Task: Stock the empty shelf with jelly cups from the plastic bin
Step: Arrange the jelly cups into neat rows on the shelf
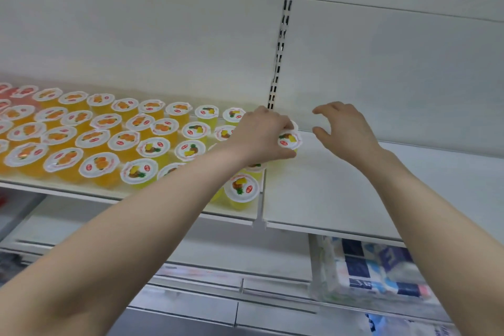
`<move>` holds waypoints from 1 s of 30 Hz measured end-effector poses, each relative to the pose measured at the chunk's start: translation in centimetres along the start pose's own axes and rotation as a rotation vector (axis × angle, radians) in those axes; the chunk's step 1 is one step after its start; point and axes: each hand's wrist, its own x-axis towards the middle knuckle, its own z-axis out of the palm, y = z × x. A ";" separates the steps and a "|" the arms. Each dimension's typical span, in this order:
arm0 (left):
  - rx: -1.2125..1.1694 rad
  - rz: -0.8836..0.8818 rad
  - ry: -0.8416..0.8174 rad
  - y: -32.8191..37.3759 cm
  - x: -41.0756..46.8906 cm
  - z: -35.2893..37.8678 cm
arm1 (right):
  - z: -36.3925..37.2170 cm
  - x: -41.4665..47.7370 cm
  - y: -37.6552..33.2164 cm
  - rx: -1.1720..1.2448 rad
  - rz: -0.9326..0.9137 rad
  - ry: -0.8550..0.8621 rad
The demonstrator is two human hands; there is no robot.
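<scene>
The left hand (261,136) gripped a clear plastic cup of yellow jelly (289,139) with a white printed lid, at the left edge of the white metal shelf (341,194). The right hand (346,131) hovered just to its right, fingers loosely curled, holding nothing. To the left, rows of orange and yellow jelly cups (95,139) filled the neighbouring shelf. Blue-and-white wrapped packs (376,270) lay lower down, near right.

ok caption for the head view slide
Left hand grips a jelly cup beside the stocked rows; right hand hovers empty over bare shelf.
</scene>
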 end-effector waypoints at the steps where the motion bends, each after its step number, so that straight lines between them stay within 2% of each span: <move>1: 0.037 0.008 -0.011 0.0 0.2 0.5 | 0.1 -0.1 0.0 -0.005 0.000 0.006; 4: 0.094 0.026 -0.025 0.0 0.4 1.6 | 0.2 -0.1 -0.1 0.000 0.004 0.026; 16: 0.002 -0.052 -0.044 -0.4 0.2 2.5 | 0.2 0.4 -1.2 -0.006 0.006 0.035; 22: 0.032 -0.049 -0.053 -0.7 0.0 1.7 | -0.8 1.0 -2.7 -0.008 -0.020 0.052; 26: -0.012 -0.041 0.041 -2.0 -0.7 -0.3 | -1.6 1.4 -4.3 -0.040 -0.073 0.081; 30: 0.081 -0.036 0.134 -4.6 -2.6 -3.0 | -2.3 2.0 -7.2 -0.086 -0.157 0.094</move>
